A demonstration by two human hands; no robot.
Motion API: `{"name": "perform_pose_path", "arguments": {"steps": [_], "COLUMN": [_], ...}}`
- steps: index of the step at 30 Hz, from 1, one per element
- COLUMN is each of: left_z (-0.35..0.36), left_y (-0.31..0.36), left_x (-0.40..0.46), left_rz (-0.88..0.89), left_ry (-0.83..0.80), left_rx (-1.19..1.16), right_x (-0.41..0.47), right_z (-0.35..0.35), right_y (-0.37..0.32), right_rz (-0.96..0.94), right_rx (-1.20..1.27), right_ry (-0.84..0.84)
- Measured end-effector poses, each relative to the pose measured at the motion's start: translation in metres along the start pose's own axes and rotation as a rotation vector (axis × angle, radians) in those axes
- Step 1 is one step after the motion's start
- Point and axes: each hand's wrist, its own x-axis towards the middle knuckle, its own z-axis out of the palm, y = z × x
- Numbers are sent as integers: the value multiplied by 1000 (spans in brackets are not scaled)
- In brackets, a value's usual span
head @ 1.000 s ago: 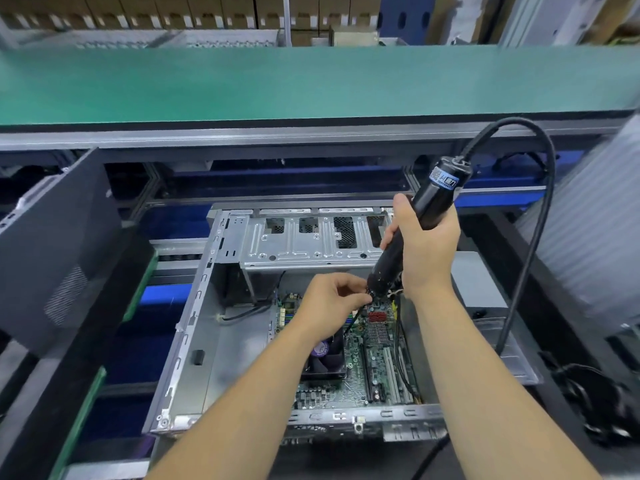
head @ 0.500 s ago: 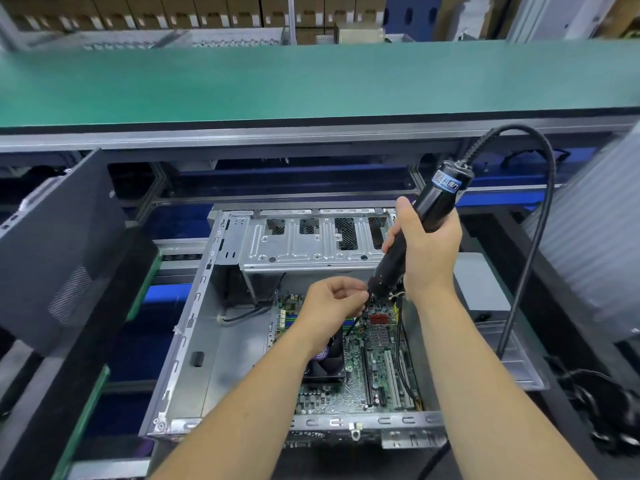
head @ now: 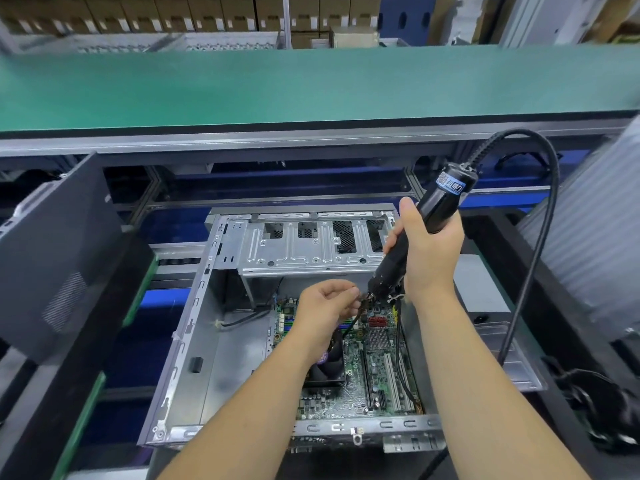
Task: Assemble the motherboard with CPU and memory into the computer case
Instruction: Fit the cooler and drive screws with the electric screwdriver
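Right hand [head: 427,258] grips electric screwdriver [head: 415,237]; left hand [head: 325,306], fingers curled, pinches at its tip above motherboard [head: 374,372].

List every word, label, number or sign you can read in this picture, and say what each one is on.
Nothing here reads clearly enough to quote.
Blue label near the top of the electric screwdriver, gripped by the right hand: white characters beside a code square, too blurred to read.
Motherboard in the computer case: white printing, too small to read.
Cardboard boxes at the back: pale labels, too small to read.
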Motion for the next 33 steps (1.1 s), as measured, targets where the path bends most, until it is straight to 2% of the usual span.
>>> {"name": "perform_pose_path", "arguments": {"steps": [2, 5, 7, 14, 33], "left_z": [-4, -16, -25, -27, -27], "left_y": [0, -3, -5, -9, -10], "left_x": [3, 5, 6, 6, 8], "left_rz": [-1, 34, 41, 82, 142], "left_ry": [61, 150, 159, 119, 98], "left_rx": [23, 318, 432, 573, 804], "right_x": [-1, 0, 4, 10, 5], "right_z": [-2, -5, -6, 0, -1], "right_y": [-3, -13, -23, -48, -54], "right_rz": [5, 24, 25, -28, -61], "right_rx": [14, 83, 140, 199, 204], "right_ry": [19, 63, 89, 112, 159]}}
